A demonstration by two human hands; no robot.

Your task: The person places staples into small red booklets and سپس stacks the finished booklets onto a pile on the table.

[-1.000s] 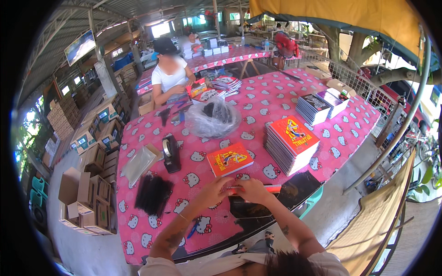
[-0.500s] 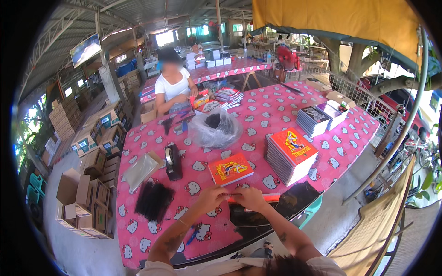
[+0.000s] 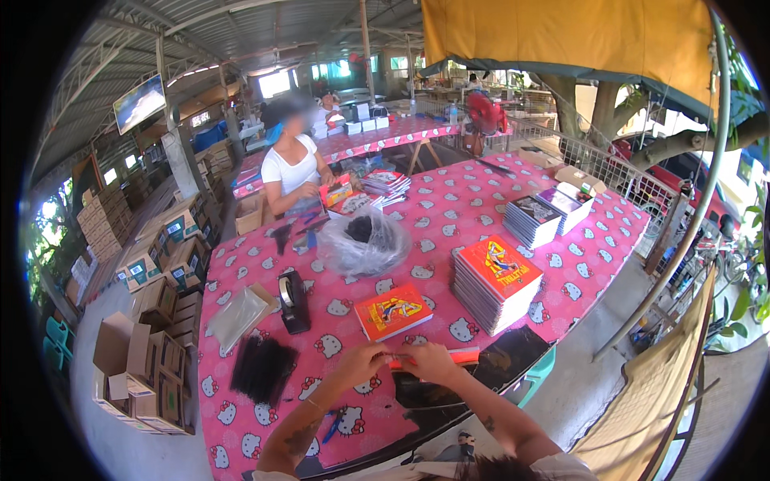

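Being held by left hand (image 3: 365, 364) and right hand (image 3: 430, 361), a book (image 3: 465, 355) is seemingly being worked at the table's (image 3: 449, 215) near edge, a stack (image 3: 492, 301) untouched.

Tablecloth (image 3: 369, 429): hot pink, repeating white cat faces with red bows. Held book (image 3: 463, 355): red-orange where it shows. Loose book (image 3: 393, 311): red-orange cover, yellow art, white page edge. Tall stack (image 3: 496, 290): same red-orange and yellow on top, whitish sides. Farther stacks: one black-covered (image 3: 531, 220), one purple-covered (image 3: 571, 207). Strip bundle (image 3: 263, 369): black. Tape dispenser (image 3: 294, 306): black. Board (image 3: 513, 357): black, brownish patches. Bag (image 3: 361, 250): clear. Stool (image 3: 539, 375): green. Tarp (image 3: 553, 36): mustard yellow. Fan (image 3: 484, 114): red. Co-worker's shirt (image 3: 290, 166): white.
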